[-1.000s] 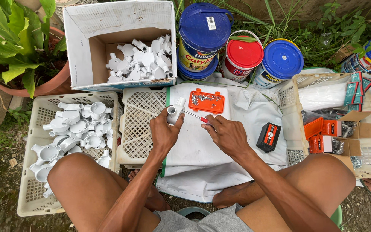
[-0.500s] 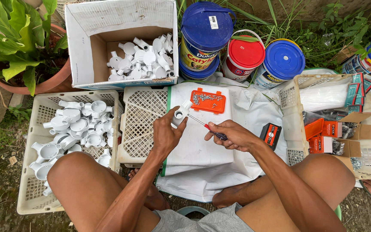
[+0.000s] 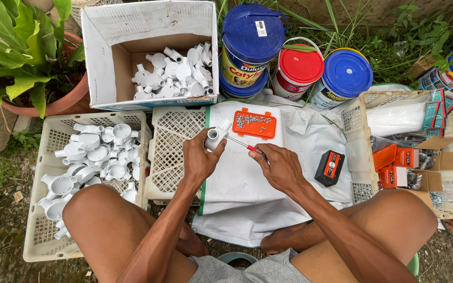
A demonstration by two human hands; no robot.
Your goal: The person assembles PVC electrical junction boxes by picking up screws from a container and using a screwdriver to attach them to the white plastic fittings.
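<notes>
My left hand (image 3: 199, 160) gripped a white plastic round conduit box (image 3: 216, 139) above the white cloth sheet (image 3: 247, 183), while my right hand (image 3: 281, 167) closed around a red-handled screwdriver (image 3: 245, 146) whose tip met the box.

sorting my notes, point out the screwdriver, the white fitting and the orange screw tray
screwdriver (image 3: 251, 149), head view, red handle by the right hand
white fitting (image 3: 215, 138), head view, round body
orange screw tray (image 3: 254, 123), head view, middle
</notes>
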